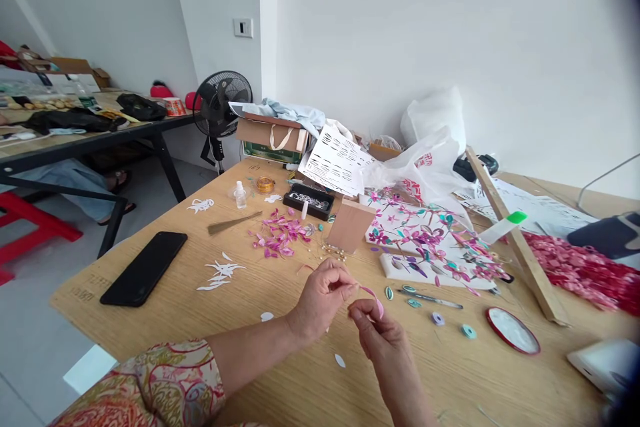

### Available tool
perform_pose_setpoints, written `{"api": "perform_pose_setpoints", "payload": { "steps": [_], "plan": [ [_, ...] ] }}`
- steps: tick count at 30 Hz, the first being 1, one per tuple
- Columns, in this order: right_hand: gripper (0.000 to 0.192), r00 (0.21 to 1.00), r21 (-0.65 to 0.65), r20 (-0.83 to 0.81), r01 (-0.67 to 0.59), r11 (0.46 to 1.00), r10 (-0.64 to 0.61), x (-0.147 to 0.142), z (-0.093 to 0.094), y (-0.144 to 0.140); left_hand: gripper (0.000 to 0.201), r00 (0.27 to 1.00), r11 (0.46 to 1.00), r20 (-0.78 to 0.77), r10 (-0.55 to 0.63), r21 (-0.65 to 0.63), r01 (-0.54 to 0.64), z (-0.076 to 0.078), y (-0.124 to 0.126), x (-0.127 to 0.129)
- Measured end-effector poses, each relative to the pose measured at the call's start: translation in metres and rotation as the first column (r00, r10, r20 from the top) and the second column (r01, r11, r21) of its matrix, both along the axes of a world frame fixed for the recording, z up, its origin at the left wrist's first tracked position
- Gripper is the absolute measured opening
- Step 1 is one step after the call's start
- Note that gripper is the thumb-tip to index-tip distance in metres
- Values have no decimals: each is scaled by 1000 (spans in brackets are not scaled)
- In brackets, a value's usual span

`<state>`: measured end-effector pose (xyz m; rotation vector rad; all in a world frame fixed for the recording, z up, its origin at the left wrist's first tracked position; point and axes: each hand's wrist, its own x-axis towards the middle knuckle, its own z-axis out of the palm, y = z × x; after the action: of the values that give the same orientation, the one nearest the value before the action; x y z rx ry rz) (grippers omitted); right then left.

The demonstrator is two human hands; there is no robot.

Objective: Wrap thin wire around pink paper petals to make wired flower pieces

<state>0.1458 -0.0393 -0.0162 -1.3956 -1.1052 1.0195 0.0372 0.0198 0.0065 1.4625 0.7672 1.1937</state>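
Left hand (320,300) with fingers pinched on one end of a pink strip (379,305), strip arching down to the right hand (385,340), its fingers curled, grip unclear, both above the bench (295,380), pink petals (280,233) beyond

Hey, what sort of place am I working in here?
Probably a craft workshop, perhaps for handmade flowers: loose pink petal-like pieces are heaped on the wooden table, pink and purple flower sprigs cluster farther right, and small spools lie nearby.

Smooth wooden table (173,323), crinkled plastic bag (435,163), matt paper sheet (333,163)
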Motion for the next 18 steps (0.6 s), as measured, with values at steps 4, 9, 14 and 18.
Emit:
{"api": "perform_pose_setpoints", "payload": {
  "steps": [4, 9, 14, 18],
  "plan": [
    [21, 999, 20, -3, 44, 999, -44, 3, 6, 3, 16, 986, 967, 122, -114, -215, 138, 1, -4, 2],
    [21, 984, -39, -180, 1, 999, -8, 0, 8, 4, 18, 950, 862, 242, -197, -419, 286, 4, -8, 3],
    [25, 968, -48, -236, 75, 996, -84, 1, 5, 4, 22, 942, 854, 294, -159, -439, 281, 5, -7, 3],
    [26, 979, -54, -184, 82, 995, -90, 2, 6, 2, 22, 956, 877, 272, -111, -425, 223, 6, -5, 3]
  ]
}}
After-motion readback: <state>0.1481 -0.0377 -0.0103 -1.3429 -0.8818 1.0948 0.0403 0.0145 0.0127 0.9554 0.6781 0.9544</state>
